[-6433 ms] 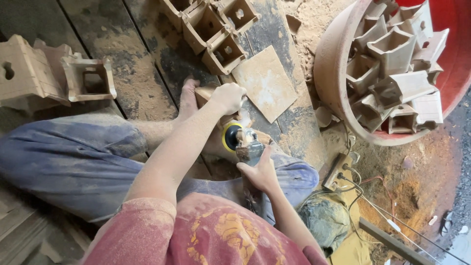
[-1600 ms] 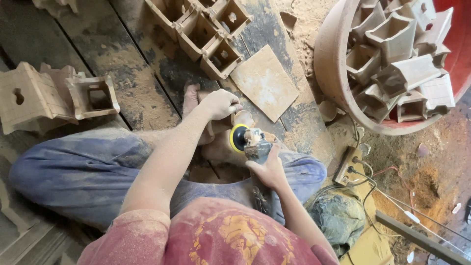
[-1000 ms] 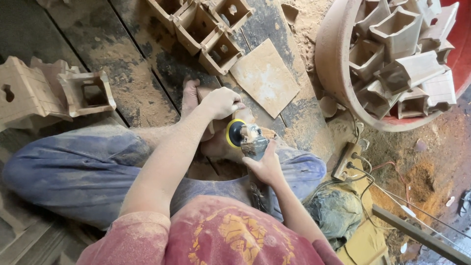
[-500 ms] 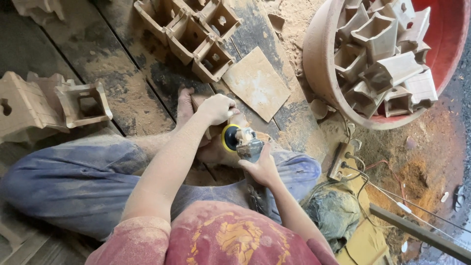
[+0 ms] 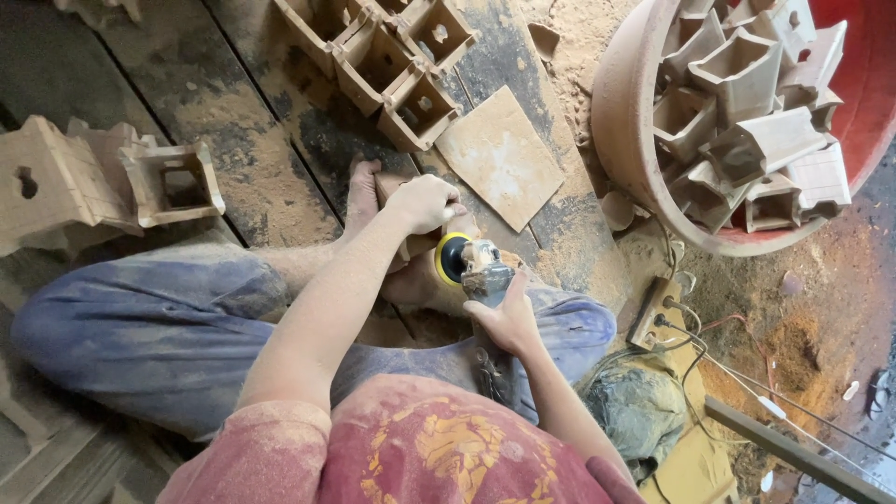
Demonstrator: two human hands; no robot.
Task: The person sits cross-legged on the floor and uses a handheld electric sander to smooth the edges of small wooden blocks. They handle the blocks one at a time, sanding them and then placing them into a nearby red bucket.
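we are mid-sanding: our left hand (image 5: 425,201) pins a small wooden piece (image 5: 397,210) against our foot (image 5: 364,191), our right hand (image 5: 504,317) closed around the sander (image 5: 471,266), whose pad seems to need steady, even pressure.
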